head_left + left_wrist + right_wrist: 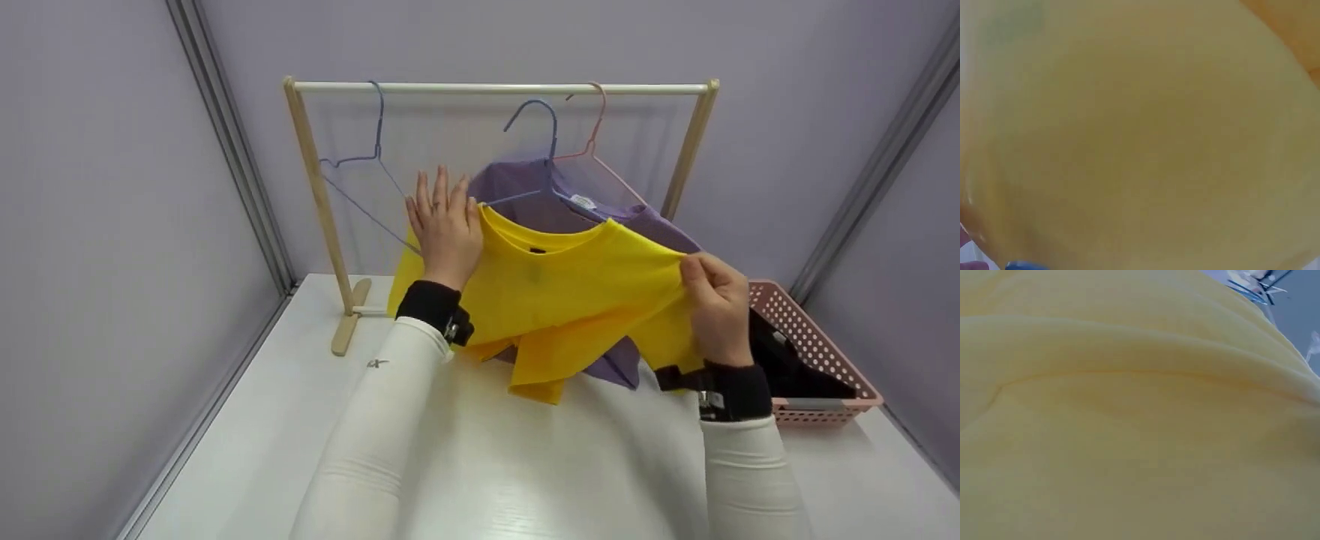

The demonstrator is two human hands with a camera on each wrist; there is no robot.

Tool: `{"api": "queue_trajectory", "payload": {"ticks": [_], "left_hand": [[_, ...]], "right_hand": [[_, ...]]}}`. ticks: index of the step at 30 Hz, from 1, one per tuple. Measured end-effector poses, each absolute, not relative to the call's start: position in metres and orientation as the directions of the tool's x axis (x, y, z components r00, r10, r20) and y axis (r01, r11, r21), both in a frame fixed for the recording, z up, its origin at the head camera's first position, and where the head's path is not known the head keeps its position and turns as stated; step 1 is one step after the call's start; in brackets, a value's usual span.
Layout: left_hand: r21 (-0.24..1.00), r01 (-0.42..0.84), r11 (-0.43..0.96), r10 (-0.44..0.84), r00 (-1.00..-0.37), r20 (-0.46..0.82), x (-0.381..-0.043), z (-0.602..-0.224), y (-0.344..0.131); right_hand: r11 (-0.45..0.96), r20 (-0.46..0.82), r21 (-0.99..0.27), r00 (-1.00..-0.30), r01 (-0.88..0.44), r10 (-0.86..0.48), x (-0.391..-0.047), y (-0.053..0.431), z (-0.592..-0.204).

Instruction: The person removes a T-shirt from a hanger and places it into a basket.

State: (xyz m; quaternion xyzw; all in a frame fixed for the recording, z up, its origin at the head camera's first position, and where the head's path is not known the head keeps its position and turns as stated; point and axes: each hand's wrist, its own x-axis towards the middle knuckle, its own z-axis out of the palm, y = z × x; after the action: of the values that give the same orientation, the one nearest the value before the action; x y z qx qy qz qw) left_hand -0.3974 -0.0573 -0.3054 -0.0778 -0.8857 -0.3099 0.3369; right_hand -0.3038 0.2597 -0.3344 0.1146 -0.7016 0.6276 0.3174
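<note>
A yellow shirt (pixel 555 277) is spread in front of the rack, with a blue hanger (pixel 553 142) inside its neckline. That hanger's hook shows just below the rail in the head view. My left hand (pixel 450 236), fingers straight and spread, lies against the shirt at the left shoulder. With thumb and curled fingers, my right hand (pixel 720 307) pinches the shirt at the right shoulder and pulls the cloth sideways. Yellow cloth (pixel 1140 135) fills most of the left wrist view, and the shirt (pixel 1129 439) also covers most of the right wrist view.
The rack's white rail (pixel 465 88) runs between wooden posts. A bare blue hanger (pixel 379 120) hangs at left. Behind the yellow shirt, a purple garment (pixel 506 184) hangs on a pink hanger (pixel 600 120). A pink basket (pixel 821 349) with black cloth (pixel 787 367) stands right on the white table (pixel 525 480).
</note>
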Motion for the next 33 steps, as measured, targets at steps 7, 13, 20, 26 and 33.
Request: {"api": "queue_trajectory", "payload": {"ticks": [7, 13, 20, 26, 33], "left_hand": [[0.283, 0.384, 0.879, 0.054, -0.669, 0.741, -0.372, -0.329, -0.049], [0.139, 0.453, 0.880, 0.153, -0.549, 0.822, -0.342, -0.355, -0.044], [0.172, 0.594, 0.786, 0.149, -0.452, 0.879, -0.308, -0.388, -0.051], [0.283, 0.629, 0.724, 0.145, -0.540, 0.829, -0.286, -0.398, -0.079], [0.430, 0.524, 0.735, 0.081, -0.698, 0.712, -0.263, -0.399, -0.114]], "right_hand": [[0.177, 0.553, -0.832, -0.763, -0.526, 0.333, -0.266, 0.281, -0.353], [0.128, 0.482, -0.873, -0.795, -0.471, 0.367, -0.239, 0.299, -0.367], [0.040, 0.471, -0.874, -0.825, -0.484, 0.312, -0.218, 0.312, -0.375], [0.042, 0.511, -0.858, -0.841, -0.512, 0.180, -0.221, 0.308, -0.376], [0.097, 0.496, -0.866, -0.867, -0.491, 0.041, -0.237, 0.289, -0.381]]}}
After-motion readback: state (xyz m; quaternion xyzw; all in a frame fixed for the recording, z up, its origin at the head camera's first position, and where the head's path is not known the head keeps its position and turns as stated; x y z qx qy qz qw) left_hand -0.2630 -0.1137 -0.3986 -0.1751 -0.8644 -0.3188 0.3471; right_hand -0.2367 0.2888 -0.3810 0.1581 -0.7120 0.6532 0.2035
